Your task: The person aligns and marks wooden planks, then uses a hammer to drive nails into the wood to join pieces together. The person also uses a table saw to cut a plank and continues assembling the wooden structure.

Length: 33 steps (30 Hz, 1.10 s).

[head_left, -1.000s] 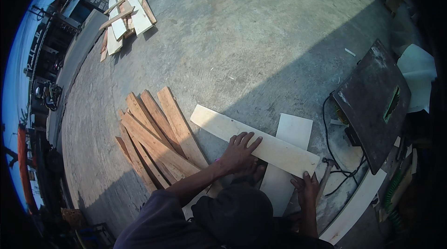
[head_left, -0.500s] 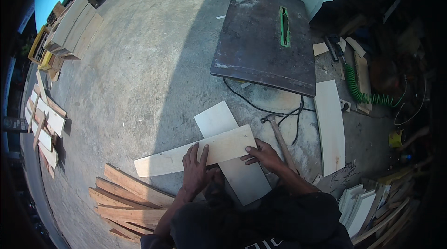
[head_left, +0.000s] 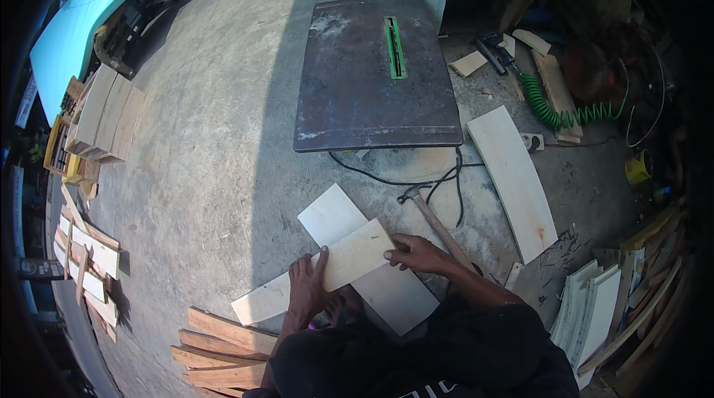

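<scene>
In the near left, brown planks (head_left: 230,329) lie fanned on the floor, partly out of view now that the view has turned right; a second ago their full spread showed. A stack of white boards (head_left: 595,316) has come into view at near right. The left hand (head_left: 306,279) stays laid across the upper board (head_left: 357,255), thumb and fingers on its top; whether they grip underneath I cannot tell. The right hand (head_left: 418,254) still grasps that board's right end, thumb at the edge. The upper board lies crosswise over a lower pale board (head_left: 398,305), as before, in front of the person. Just right and farther is a hammer (head_left: 442,230). Farther still, the dark table (head_left: 349,93) with a green-edged slot now stands straight ahead; it stood at the right earlier.
</scene>
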Each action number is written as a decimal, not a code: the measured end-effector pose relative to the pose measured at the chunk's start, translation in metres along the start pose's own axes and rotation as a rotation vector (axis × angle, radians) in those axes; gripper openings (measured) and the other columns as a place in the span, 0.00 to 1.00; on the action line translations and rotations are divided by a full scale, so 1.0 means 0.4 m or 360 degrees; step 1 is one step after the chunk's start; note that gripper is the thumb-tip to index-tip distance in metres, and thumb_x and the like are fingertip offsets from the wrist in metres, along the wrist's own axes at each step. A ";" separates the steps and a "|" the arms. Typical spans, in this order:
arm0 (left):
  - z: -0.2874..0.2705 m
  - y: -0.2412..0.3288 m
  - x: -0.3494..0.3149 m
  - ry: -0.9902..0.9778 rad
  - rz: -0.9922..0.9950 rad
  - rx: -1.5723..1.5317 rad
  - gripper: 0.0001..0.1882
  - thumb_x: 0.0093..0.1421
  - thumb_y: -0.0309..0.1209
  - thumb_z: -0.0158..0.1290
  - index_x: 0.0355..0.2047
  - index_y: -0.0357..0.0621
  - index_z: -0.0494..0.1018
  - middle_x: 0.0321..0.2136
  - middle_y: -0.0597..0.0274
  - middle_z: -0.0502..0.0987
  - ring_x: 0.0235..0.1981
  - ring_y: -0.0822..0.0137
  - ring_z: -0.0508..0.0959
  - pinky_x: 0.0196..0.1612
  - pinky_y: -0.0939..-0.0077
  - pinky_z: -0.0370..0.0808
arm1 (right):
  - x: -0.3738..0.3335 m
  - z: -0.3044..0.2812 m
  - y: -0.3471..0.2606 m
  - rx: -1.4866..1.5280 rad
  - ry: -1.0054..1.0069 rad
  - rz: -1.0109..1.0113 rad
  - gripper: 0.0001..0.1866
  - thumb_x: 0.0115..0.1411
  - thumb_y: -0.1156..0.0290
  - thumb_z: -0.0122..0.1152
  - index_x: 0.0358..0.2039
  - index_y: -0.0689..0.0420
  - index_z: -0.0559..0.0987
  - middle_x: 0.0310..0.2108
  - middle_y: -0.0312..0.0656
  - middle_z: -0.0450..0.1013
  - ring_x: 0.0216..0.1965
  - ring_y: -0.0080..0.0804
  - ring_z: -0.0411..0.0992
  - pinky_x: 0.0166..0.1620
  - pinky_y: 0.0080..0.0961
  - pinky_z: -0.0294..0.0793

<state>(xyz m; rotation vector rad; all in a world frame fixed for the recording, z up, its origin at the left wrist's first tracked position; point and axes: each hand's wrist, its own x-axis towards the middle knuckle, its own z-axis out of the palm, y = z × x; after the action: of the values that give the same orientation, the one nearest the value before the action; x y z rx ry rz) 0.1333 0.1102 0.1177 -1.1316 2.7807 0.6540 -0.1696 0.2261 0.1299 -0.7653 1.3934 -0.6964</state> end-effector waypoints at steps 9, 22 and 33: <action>-0.013 0.025 0.000 -0.0050 0.0051 -0.0042 0.66 0.41 0.48 0.78 0.75 0.43 0.52 0.60 0.31 0.63 0.62 0.32 0.64 0.65 0.40 0.62 | -0.026 -0.035 0.005 -0.0206 -0.0048 -0.0072 0.30 0.68 0.45 0.61 0.55 0.61 0.77 0.43 0.44 0.78 0.44 0.32 0.77 0.45 0.32 0.82; -0.336 0.235 0.203 -0.0101 0.0551 0.0372 0.68 0.37 0.42 0.81 0.75 0.50 0.52 0.60 0.31 0.61 0.61 0.34 0.62 0.63 0.41 0.65 | -0.218 -0.089 0.212 0.0351 0.0761 -0.0125 0.29 0.70 0.47 0.60 0.62 0.55 0.76 0.49 0.47 0.82 0.48 0.37 0.80 0.50 0.36 0.79; -0.487 0.374 0.670 0.0044 0.0961 0.0553 0.51 0.51 0.53 0.70 0.73 0.59 0.63 0.68 0.39 0.59 0.67 0.36 0.60 0.69 0.42 0.63 | -0.250 -0.054 0.268 -0.0177 0.0825 -0.0108 0.26 0.67 0.54 0.63 0.59 0.56 0.76 0.44 0.48 0.83 0.46 0.45 0.81 0.52 0.38 0.77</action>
<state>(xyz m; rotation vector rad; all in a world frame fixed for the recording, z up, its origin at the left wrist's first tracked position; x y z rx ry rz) -0.1448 -0.0485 0.2894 -0.2336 3.0887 0.1585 -0.1990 0.3686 0.1013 -0.7512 1.8940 -0.9187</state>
